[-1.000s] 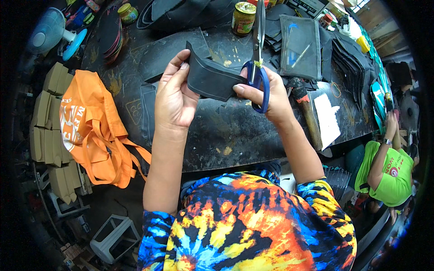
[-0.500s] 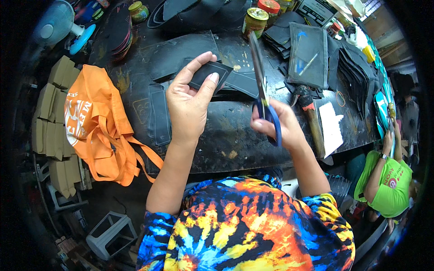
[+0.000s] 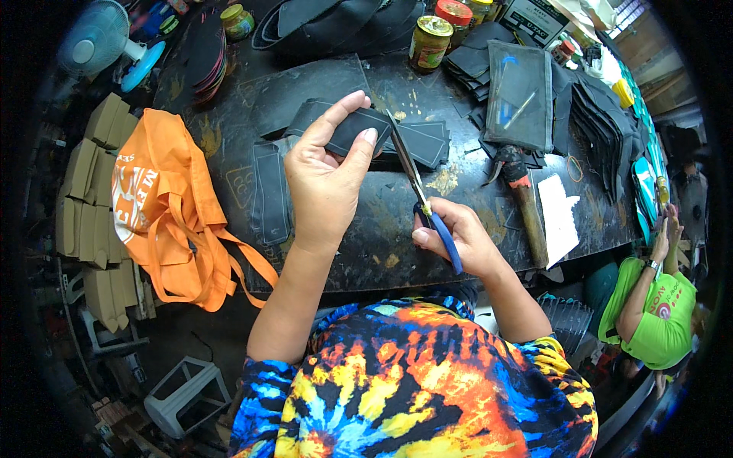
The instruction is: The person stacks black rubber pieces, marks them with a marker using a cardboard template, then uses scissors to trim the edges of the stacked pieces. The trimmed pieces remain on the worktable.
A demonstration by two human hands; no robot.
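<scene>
Between thumb and fingers, my left hand (image 3: 327, 172) pinches a small black leather-like piece (image 3: 362, 131) marked with a pale outline, held above the table. My right hand (image 3: 458, 233) is closed round the blue handles of a pair of scissors (image 3: 408, 164). The scissors' blades point up and to the left, their tips at the right edge of the black piece. Beneath and beyond lie more outlined black pieces (image 3: 424, 143) on the dark table (image 3: 366, 229). Another outlined strip (image 3: 270, 195) lies left of my left wrist.
A hammer (image 3: 528, 210) and a torn white paper (image 3: 558, 221) lie on the right. Jars (image 3: 429, 44) and black stacks (image 3: 599, 126) stand farther back. An orange bag (image 3: 172, 210) hangs at the left edge. A co-worker in green (image 3: 657, 309) is at far right.
The scissors have swung down and left, bringing their blades to the edge of the black piece. My left hand has barely moved and keeps its pinch.
</scene>
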